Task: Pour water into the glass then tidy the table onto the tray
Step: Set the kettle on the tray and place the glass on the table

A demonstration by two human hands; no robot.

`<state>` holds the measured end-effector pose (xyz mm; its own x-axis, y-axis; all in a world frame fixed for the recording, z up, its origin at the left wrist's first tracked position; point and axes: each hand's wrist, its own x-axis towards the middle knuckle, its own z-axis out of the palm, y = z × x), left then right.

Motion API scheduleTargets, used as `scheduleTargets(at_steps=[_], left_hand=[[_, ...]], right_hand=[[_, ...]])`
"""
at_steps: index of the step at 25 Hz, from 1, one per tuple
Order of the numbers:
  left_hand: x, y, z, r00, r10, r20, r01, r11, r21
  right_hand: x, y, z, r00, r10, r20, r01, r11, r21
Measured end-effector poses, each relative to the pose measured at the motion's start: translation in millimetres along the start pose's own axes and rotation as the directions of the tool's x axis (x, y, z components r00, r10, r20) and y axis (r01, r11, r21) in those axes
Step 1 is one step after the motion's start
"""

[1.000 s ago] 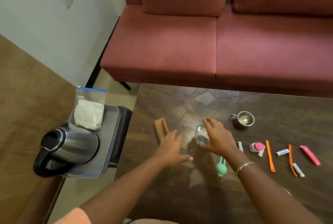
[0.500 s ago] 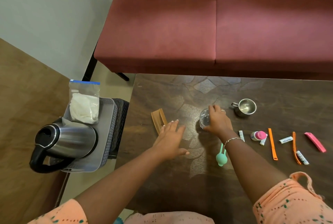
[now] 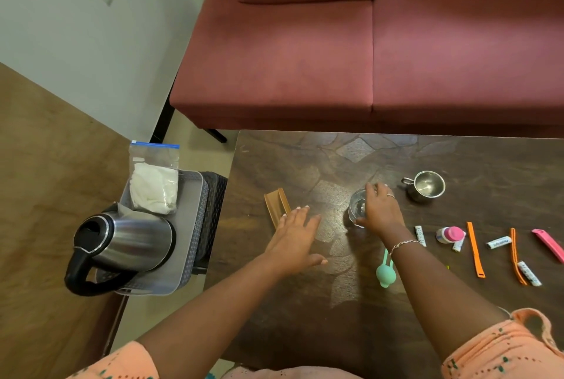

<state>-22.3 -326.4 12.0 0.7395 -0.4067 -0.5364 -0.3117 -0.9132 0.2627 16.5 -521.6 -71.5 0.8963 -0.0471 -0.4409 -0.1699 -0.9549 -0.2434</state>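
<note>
A clear glass [image 3: 357, 206] stands upright on the dark table [image 3: 305, 159], and my right hand [image 3: 381, 211] wraps it from the right side. My left hand [image 3: 294, 240] hovers flat with fingers spread, just left of the glass and beside a brown wooden holder [image 3: 276, 206]. A steel kettle [image 3: 122, 240] with a black handle sits on a grey tray [image 3: 195, 226] left of the table. A zip bag of white material [image 3: 154, 183] leans at the tray's far end.
A small steel cup [image 3: 425, 186] stands right of the glass. Orange strips [image 3: 475, 249], a pink strip [image 3: 547, 244], a pink-capped bottle [image 3: 450, 233], white sachets [image 3: 498, 242] and a mint green piece [image 3: 385, 270] lie along the table's right. A red sofa [image 3: 335, 43] stands behind.
The glass has gone from tilted in my right hand to standing upright on the table, a little farther away. My left hand stayed beside it with fingers spread.
</note>
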Motion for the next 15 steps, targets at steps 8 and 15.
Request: scheduleTargets(at_steps=[8, 15], left_hand=[[-18, -26, 9, 0.999, -0.001, -0.042, 0.003, 1.0, 0.03], [-52, -84, 1, 0.998, -0.006, -0.058, 0.008, 0.999, 0.031]], right_hand=[[-46, -3, 3, 0.993, -0.006, -0.117, -0.005, 0.996, -0.092], [-86, -57, 12, 0.996, -0.036, -0.084, 0.026, 0.993, -0.119]])
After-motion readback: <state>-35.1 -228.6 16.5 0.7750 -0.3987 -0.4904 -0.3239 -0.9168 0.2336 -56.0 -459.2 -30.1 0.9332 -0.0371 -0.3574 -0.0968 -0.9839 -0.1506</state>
